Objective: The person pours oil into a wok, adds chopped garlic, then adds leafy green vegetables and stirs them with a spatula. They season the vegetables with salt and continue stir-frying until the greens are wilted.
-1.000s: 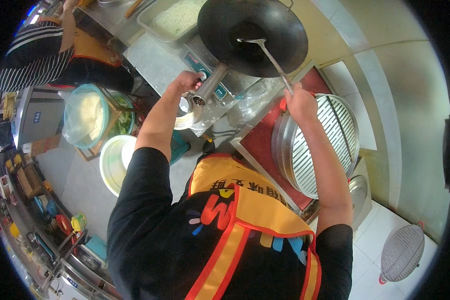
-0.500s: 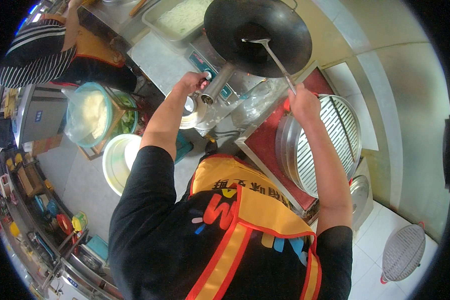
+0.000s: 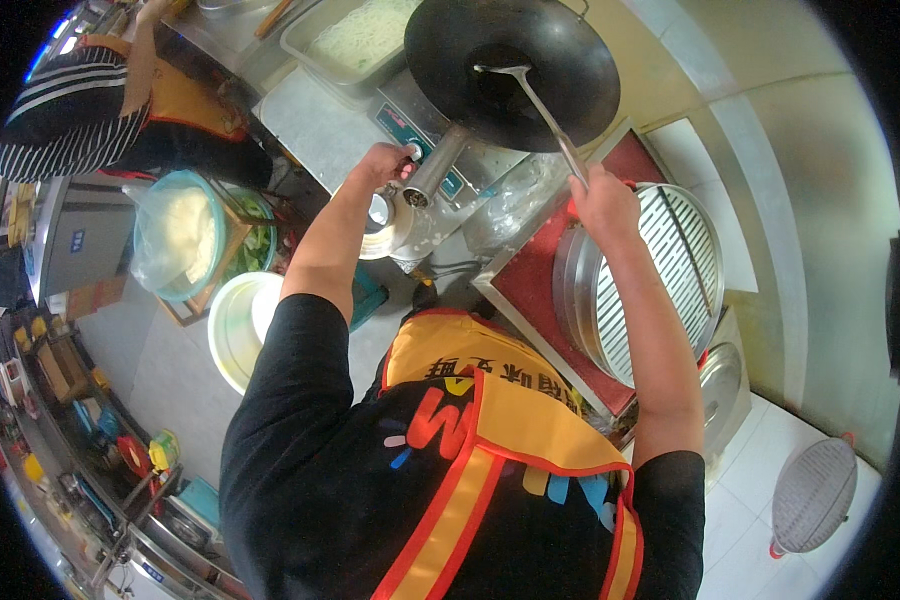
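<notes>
A dark wok (image 3: pixel 570 75) sits on an induction cooker (image 3: pixel 395 122), its hollow metal handle angled toward me. On the cooker's front panel, the fingers of my left hand (image 3: pixel 386 164) are closed round the control knob (image 3: pixel 415 152), just left of the wok handle. My right hand (image 3: pixel 607 208) grips a long-handled metal wok spatula (image 3: pixel 545 108). Its head rests inside the wok, near the dark bottom. Below my right forearm stands a round steamer tray (image 3: pixel 660 285) with a slatted surface, on a red-topped table (image 3: pixel 535 270).
A tub of pale shredded food (image 3: pixel 295 38) stands left of the wok. At the left are a blue basin (image 3: pixel 165 290) with a plastic bag, a pale bucket (image 3: pixel 232 370), and a person in stripes (image 3: pixel 80 100). Clear plastic (image 3: pixel 510 215) lies by the cooker; another perforated tray (image 3: pixel 815 495) is at right.
The spatula's head has shifted slightly left and up in the wok. My left hand stays at the knob, and the whole view has tilted a little.
</notes>
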`<state>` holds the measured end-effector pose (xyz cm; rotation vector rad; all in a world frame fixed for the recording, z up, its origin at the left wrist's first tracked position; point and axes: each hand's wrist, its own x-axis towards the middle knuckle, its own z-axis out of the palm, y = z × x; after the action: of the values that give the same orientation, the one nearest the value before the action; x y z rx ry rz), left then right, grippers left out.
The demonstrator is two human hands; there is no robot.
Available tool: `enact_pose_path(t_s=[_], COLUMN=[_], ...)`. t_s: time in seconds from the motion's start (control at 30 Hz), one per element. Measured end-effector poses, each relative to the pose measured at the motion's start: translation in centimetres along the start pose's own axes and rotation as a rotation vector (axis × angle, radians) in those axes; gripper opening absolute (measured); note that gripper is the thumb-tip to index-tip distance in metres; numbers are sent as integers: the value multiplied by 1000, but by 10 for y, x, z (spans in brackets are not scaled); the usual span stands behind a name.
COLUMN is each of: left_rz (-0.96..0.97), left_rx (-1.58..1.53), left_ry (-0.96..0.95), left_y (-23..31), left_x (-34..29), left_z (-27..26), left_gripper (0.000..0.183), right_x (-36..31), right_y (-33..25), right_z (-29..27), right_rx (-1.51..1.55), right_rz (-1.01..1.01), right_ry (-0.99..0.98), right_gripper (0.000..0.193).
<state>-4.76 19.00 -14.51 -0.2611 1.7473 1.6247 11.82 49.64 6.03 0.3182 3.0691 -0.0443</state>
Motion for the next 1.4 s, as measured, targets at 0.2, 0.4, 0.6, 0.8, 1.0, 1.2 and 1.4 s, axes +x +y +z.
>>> enact_pose_path(t_s=[0.2, 0.4, 0.6, 0.8, 1.0, 1.2, 1.4], left_rz=[67, 102, 225, 221, 137, 79, 180], left_rx=[155, 189, 255, 235, 171, 138, 338], left_ry=[-1, -7, -50, -47, 62, 106, 48], left_y=[4, 3, -29, -25, -19, -15, -24], left_x=[-8, -6, 35, 34, 22, 17, 33], left_z=[-2, 0, -14, -5, 1, 1, -9], left_gripper=[25, 28, 31, 33, 34, 32, 35], right_x=[-1, 0, 12, 14, -19, -67, -97], right_y=[-4, 0, -2, 4, 27, 80, 100], right_z=[0, 9, 15, 23, -13, 2, 19], right_rx=[20, 2, -6, 17, 1, -26, -30], right_rz=[-5, 12, 38, 141, 208, 47, 51], right_ry=[6, 31, 1, -22, -88, 110, 139], right_gripper=[34, 34, 37, 39, 38, 31, 25])
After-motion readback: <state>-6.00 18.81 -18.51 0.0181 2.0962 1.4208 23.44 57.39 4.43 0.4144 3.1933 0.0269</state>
